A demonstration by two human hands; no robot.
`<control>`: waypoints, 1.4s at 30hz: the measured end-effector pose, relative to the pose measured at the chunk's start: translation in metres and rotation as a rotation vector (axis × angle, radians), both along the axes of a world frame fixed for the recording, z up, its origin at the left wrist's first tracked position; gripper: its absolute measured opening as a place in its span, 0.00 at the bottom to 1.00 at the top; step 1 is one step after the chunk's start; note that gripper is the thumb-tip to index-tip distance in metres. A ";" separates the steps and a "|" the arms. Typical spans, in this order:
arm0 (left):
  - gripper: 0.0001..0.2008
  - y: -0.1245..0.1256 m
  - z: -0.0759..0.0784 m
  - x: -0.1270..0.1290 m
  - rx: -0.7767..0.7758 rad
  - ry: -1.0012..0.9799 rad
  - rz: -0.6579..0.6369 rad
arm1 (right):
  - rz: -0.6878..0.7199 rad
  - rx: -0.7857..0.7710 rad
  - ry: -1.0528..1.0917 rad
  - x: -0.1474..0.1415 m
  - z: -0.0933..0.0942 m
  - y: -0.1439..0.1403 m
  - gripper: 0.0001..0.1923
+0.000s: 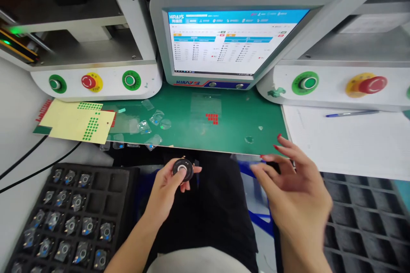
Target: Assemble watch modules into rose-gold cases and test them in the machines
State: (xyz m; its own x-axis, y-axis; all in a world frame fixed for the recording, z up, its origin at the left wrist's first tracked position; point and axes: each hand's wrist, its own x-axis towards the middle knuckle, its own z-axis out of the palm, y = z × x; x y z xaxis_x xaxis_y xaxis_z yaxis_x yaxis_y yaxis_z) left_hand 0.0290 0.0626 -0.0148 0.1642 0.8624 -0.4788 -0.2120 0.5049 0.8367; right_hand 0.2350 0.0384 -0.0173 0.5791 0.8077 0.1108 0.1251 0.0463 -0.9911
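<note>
My left hand (168, 190) holds a small round black part (183, 169) with a pale centre, pinched between thumb and fingers just below the front edge of the green mat (230, 123). My right hand (294, 185) hovers to the right of it with fingers spread and nothing in it; it looks slightly blurred. Its fingertips lie near the mat's front right corner. Both hands are above my lap.
A black foam tray (105, 179) at lower left holds several wrapped parts. Another black grid tray (368, 217) sits at lower right. On the mat lie peeled clear films (150, 126). A monitor (224, 42), yellow sticker sheets (77, 121), push buttons (131, 80), and a pen (350, 114) stand behind.
</note>
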 end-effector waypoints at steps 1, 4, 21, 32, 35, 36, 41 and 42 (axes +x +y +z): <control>0.18 -0.001 0.000 0.003 0.001 -0.014 -0.010 | 0.018 0.015 0.069 -0.007 0.010 -0.007 0.22; 0.18 -0.007 0.001 0.016 -0.055 -0.134 -0.019 | 0.099 0.014 0.224 -0.025 0.026 -0.023 0.22; 0.31 -0.037 0.009 0.027 0.128 -0.010 -0.231 | 0.360 -0.119 0.251 -0.039 0.020 -0.034 0.25; 0.19 -0.037 0.014 0.026 0.137 0.073 -0.295 | 0.400 -0.116 0.023 -0.031 0.019 -0.031 0.25; 0.18 -0.038 0.013 0.026 0.157 -0.006 -0.248 | 0.375 -0.103 0.082 -0.033 0.013 -0.032 0.27; 0.18 -0.038 0.012 0.026 0.171 -0.033 -0.240 | 0.380 -0.104 0.151 -0.034 0.011 -0.032 0.27; 0.17 -0.043 0.009 0.036 0.163 -0.075 -0.346 | 0.313 -0.059 0.395 -0.028 0.008 -0.047 0.26; 0.18 -0.044 0.007 0.041 0.146 -0.052 -0.392 | 0.277 -0.053 0.395 -0.023 0.007 -0.054 0.26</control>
State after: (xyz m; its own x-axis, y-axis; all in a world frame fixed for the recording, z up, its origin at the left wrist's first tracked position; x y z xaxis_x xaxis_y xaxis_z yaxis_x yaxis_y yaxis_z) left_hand 0.0697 0.0183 -0.0075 0.5143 0.7879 -0.3388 -0.0716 0.4331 0.8985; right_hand 0.2122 -0.0151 -0.0106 0.3308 0.9361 -0.1193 -0.2713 -0.0267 -0.9621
